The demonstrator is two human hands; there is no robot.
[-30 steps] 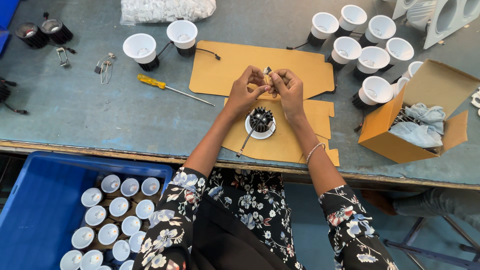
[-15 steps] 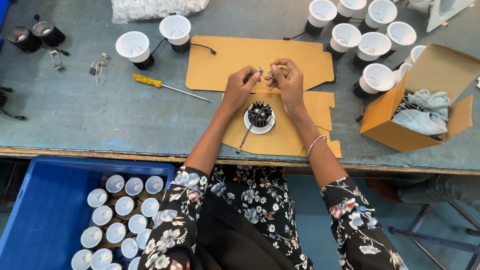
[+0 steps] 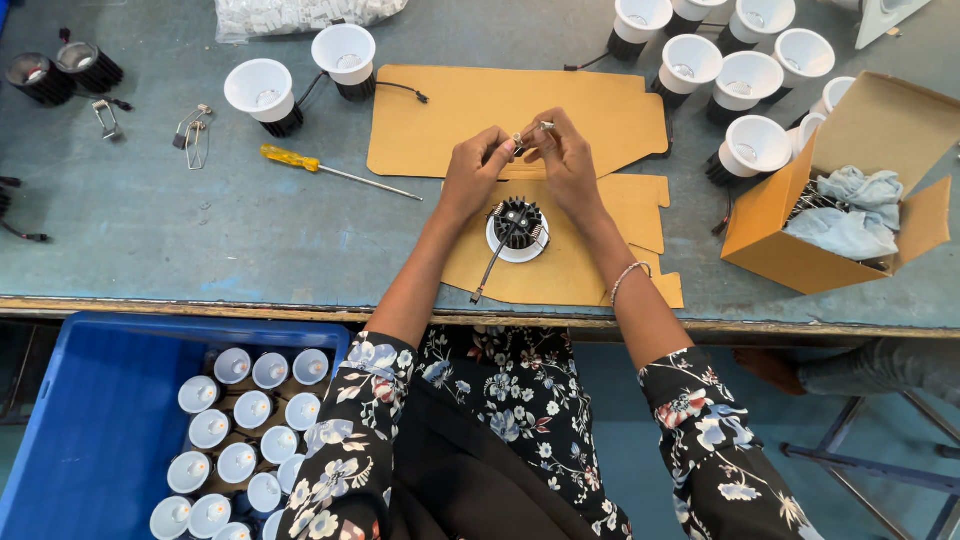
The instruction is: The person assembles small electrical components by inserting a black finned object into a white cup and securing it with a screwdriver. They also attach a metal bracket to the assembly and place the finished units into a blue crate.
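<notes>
bright, even overhead light | soft shadows | sharp | slight edge distortion

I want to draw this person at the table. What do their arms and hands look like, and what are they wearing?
Both arms are bare from the elbow down. The sleeves are black with a flower print in white, blue and red, ending near the elbows. The right wrist wears a thin pale bracelet. The left hand and right hand have no gloves, and I see no rings.

Matt brown cardboard sheet (image 3: 520, 110); spring clip (image 3: 530, 135) seemingly shiny metal.
</notes>
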